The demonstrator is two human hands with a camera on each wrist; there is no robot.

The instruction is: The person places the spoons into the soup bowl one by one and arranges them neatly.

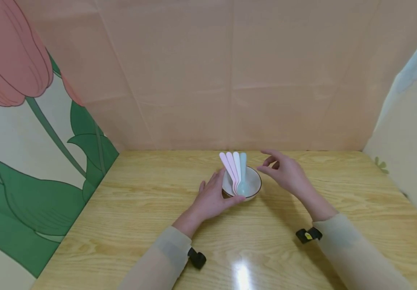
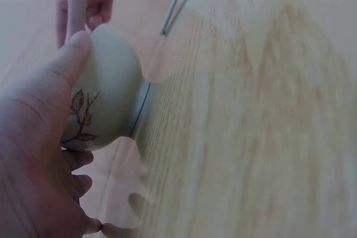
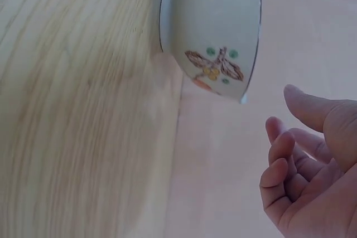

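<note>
A small white bowl with a dark brown rim stands on the table. Several plastic spoons lean in it, handles up and away: two pink spoons, a white spoon and a light blue spoon. My left hand grips the bowl from the left, thumb along the near rim and fingers round the far left side. To the right of the bowl, my right hand hovers with loosely bent fingers, holding nothing. Painted leaves and berries decorate the bowl's wall in the right wrist view.
The wood-grain table runs back to a plain pinkish backdrop. A panel with large tulips borders the left side, and a pale panel borders the right. Dark wrist cameras sit at both sleeves.
</note>
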